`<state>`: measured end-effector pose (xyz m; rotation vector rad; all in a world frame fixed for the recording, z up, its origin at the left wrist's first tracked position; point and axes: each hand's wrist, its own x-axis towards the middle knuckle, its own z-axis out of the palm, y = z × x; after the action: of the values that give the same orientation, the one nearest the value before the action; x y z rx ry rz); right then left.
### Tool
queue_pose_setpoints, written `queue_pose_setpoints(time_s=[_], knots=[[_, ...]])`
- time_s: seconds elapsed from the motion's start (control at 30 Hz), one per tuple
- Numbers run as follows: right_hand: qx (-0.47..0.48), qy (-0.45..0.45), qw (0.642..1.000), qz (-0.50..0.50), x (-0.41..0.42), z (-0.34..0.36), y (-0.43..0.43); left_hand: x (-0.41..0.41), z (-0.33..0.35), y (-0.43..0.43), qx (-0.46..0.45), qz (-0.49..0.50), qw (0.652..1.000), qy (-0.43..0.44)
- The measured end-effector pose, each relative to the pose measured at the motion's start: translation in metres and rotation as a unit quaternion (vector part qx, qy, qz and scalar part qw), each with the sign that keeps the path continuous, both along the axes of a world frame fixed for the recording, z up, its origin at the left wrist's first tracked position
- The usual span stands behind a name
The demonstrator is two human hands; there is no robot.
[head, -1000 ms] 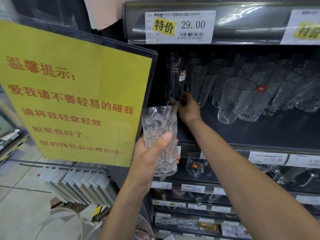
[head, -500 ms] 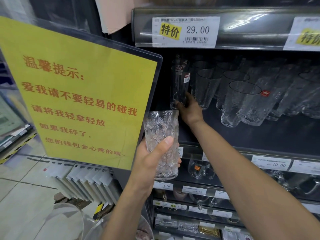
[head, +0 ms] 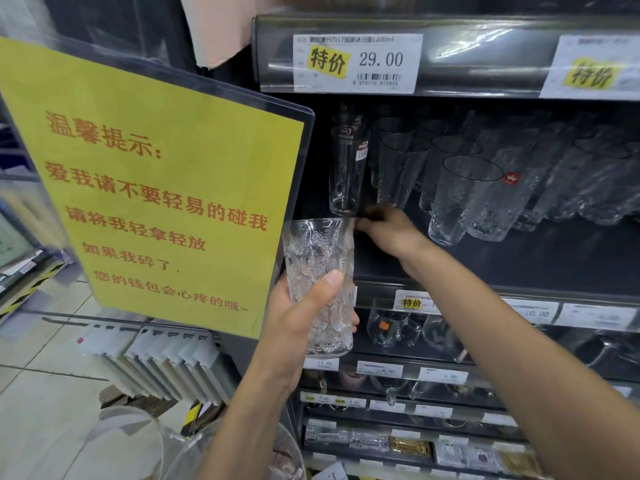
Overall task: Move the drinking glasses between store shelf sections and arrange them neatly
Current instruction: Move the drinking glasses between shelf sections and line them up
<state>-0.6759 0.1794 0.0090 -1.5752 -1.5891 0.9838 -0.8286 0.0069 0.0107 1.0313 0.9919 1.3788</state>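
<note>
Embossed glass in L hand grip, yellow sign beside; R hand (blurry) unclear

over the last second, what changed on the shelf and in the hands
The right hand has drawn slightly back from the base of the tall slim clear glass on the dark shelf; blur hides whether it still touches. That glass stands unmoved; the left hand still grips the embossed clear tumbler.

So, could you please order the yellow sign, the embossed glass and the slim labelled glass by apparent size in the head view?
1. yellow sign
2. embossed glass, nearer the camera
3. slim labelled glass, farther back; real sizes unsure.
</note>
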Motion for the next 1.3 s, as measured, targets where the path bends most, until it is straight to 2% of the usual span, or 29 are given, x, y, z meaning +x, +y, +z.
queue_pose_setpoints(time_s=[0.23, 0.43, 0.63, 0.8, 0.9, 1.03, 1.17, 1.3], knots=[[0.007, -0.098, 0.992, 0.08, 0.082, 0.018, -0.07, 0.024, -0.008, 0.002, 0.01, -0.034, 0.999, 0.002], [0.025, -0.206, 0.976, 0.063, 0.175, 0.032, -0.115, 0.067, -0.003, -0.001, -0.004, -0.046, 0.999, 0.017], [0.047, -0.298, 0.953, 0.028, 0.278, 0.035, -0.13, 0.142, 0.006, -0.002, 0.008, -0.067, 0.998, 0.014], [0.028, -0.325, 0.945, 0.015, 0.367, 0.024, -0.126, 0.224, 0.009, 0.009, 0.005, -0.054, 0.998, 0.015], [0.029, -0.373, 0.927, 0.04, 0.412, 0.016, -0.118, 0.275, 0.01, 0.018, 0.038, -0.045, 0.996, 0.062], [0.05, -0.433, 0.896, 0.09, 0.445, 0.007, -0.101, 0.33, 0.017, 0.033, 0.06, -0.022, 0.99, 0.123], [0.083, -0.482, 0.863, 0.128, 0.454, -0.001, -0.091, 0.371, 0.016, 0.053, 0.065, -0.006, 0.987, 0.144], [0.121, -0.497, 0.849, 0.13, 0.459, -0.012, -0.088, 0.394, 0.01, 0.083, 0.053, 0.016, 0.983, 0.174]])
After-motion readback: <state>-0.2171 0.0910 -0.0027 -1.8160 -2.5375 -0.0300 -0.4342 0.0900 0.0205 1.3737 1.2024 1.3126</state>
